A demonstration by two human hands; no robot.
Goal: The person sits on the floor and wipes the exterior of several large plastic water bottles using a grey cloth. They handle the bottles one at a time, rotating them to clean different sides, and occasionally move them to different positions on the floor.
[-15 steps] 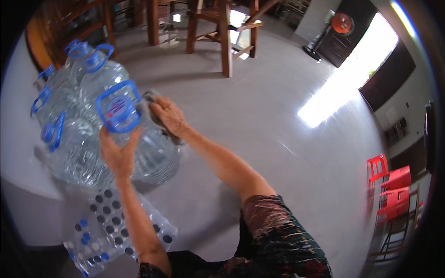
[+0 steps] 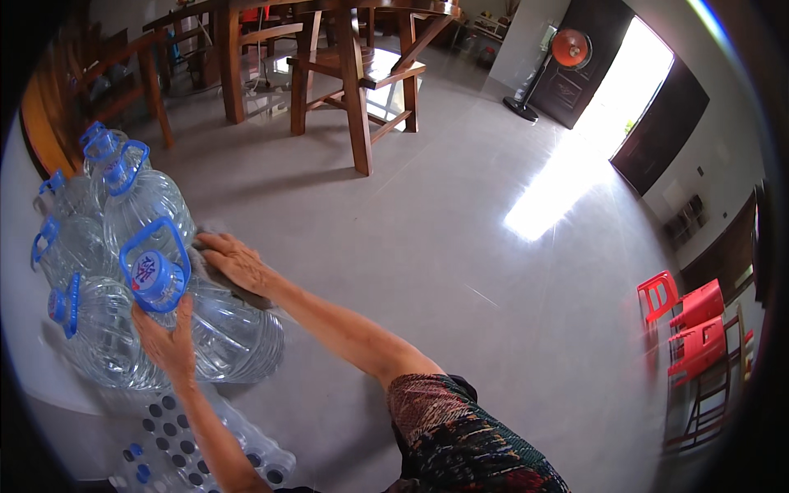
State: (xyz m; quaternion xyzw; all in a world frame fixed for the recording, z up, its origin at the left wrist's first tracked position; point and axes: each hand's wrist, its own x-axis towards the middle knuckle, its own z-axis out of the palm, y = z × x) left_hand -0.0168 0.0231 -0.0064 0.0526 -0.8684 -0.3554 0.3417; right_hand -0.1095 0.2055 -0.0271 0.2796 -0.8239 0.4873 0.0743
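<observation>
A big clear water bottle [image 2: 236, 338] with a blue cap and a blue carry handle stands tilted at the front of a cluster of similar bottles on the left. My left hand [image 2: 168, 345] grips its neck just under the cap, thumb and fingers around it. On the bottle's right shoulder, my right hand [image 2: 237, 264] presses a grey cloth [image 2: 248, 296], its fingers lying over the fabric. Behind and beside it are several more large bottles [image 2: 144, 205], one [image 2: 111, 329] close to my left hand. The undersides of both hands are hidden.
Shrink-wrapped packs of small bottles [image 2: 189, 448] lie on the floor near my left forearm. A white wall [image 2: 25, 320] runs along the left. Wooden furniture [image 2: 353, 99] stands ahead, a fan [image 2: 534, 78] beside the bright doorway, and red plastic stools [image 2: 697, 337] at the right.
The view has swung, so the bottles and both hands appear lower and farther left. My left hand keeps its grip on the neck; the cloth stays against the bottle's right side under my right hand.
</observation>
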